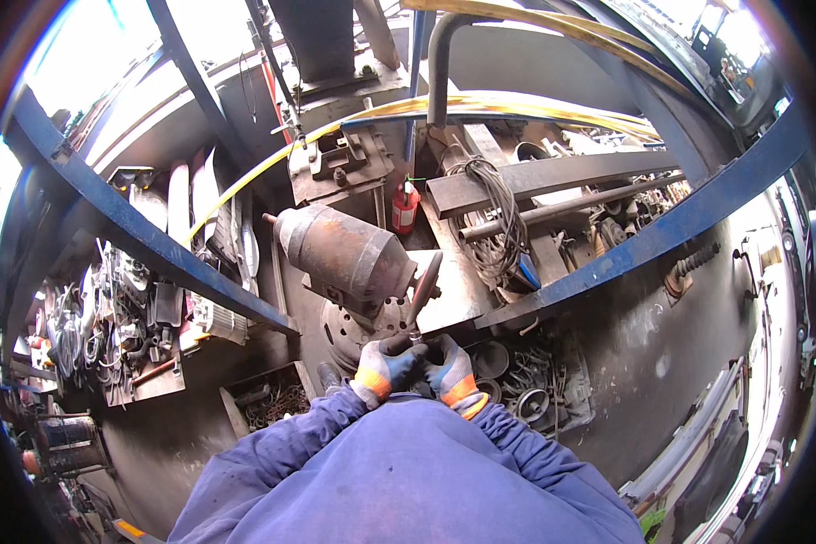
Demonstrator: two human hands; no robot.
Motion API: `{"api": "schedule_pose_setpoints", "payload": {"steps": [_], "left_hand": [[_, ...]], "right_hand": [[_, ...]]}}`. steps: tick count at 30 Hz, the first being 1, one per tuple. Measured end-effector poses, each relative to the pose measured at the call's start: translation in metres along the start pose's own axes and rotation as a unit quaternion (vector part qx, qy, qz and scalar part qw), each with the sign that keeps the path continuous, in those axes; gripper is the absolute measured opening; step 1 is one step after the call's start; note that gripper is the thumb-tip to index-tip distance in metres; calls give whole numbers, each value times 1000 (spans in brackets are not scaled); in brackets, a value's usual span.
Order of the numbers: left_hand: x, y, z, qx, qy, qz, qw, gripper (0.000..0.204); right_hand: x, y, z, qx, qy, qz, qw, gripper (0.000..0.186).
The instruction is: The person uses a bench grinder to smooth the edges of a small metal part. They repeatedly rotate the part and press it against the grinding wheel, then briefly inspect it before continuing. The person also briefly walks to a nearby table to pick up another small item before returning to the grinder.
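Both my hands wear grey gloves with dark blue palms and orange cuffs, and they are close together in front of my chest. The fingers of my left hand are curled inward, and my right hand is closed facing it. Between them comes the lower end of a brown metal rod, with a small shiny piece at its tip. What exactly the fingers grip there is hidden. Just beyond, a rusty metal cylinder with tapered ends lies tilted above a round steel wheel rim with holes.
A red fire extinguisher stands behind the cylinder. Coiled cable hangs over steel beams at the right. Blue frame bars slope across both sides. Scrap parts crowd the left, and a bin of metal pieces sits at my right.
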State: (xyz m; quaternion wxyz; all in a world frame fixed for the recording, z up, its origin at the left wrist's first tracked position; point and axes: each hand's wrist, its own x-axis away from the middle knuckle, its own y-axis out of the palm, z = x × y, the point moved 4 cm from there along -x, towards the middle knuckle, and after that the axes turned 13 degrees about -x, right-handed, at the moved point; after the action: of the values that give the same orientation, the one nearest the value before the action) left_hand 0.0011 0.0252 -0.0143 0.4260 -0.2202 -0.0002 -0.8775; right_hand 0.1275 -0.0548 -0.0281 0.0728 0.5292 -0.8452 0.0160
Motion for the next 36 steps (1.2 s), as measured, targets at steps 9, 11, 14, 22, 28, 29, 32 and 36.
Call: {"api": "schedule_pose_setpoints", "payload": {"steps": [9, 11, 14, 22, 28, 29, 32, 36], "left_hand": [[-4, 0, 13, 54, -28, 19, 998, 21], [-5, 2, 11, 83, -49, 1, 995, 20], [-3, 2, 8, 118, -62, -10, 991, 18], [9, -30, -7, 180, -67, -33, 981, 23], [28, -42, -6, 310, -59, -123, 941, 29], [33, -42, -2, 329, -68, -137, 932, 32], [42, -40, 5, 394, -103, -176, 896, 47], [45, -43, 7, 434, -69, -199, 876, 55]], "right_hand": [[-10, 4, 13, -5, 1, 32, 999, 30], [-9, 4, 12, 6, 1, 31, 999, 29], [-6, 5, 0, 71, -5, 21, 997, 26], [-1, -28, 1, -384, 282, -63, 877, 47], [5, -30, 9, -508, 297, -93, 804, 63], [6, -29, 8, -509, 297, -87, 803, 62], [6, -22, 3, -510, 292, -80, 805, 59], [12, -19, -2, -486, 328, -65, 808, 54]]}}
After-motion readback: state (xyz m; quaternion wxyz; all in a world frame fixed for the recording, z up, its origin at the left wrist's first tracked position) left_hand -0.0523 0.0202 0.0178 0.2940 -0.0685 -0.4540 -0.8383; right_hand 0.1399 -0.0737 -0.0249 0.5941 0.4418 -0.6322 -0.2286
